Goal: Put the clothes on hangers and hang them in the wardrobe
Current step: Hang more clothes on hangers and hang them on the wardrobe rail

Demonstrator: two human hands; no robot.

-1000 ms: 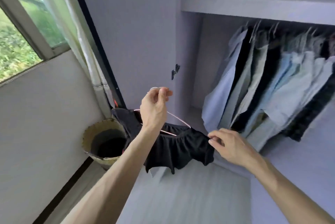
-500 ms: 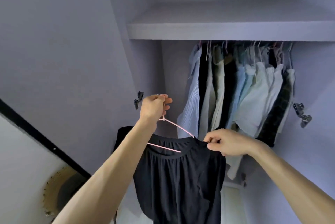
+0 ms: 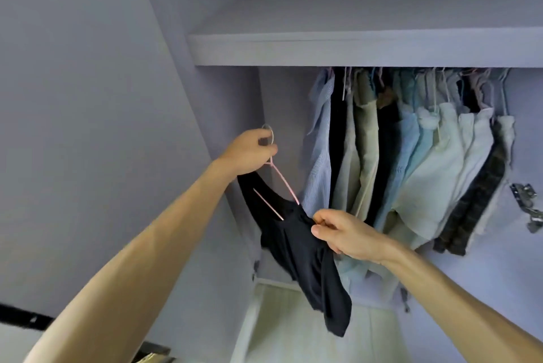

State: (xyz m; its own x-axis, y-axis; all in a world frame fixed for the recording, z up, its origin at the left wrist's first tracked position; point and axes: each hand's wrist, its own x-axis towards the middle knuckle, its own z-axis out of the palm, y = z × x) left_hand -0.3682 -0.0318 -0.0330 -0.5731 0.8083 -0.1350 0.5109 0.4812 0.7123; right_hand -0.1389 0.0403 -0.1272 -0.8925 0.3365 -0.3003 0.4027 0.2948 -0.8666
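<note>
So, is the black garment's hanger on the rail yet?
No, the left hand holds the pink hanger carrying the black garment by its hook, left of the hung clothes.

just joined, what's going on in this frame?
A person stands at an open wardrobe, hanging up clothes. The left hand grips the hook end of a thin pink wire hanger, held tilted. The right hand pinches the black sleeveless top draped on that hanger, at its lower shoulder. The hanger is not yet hung: it sits left of and below the row of hung shirts under the white wardrobe shelf.
</note>
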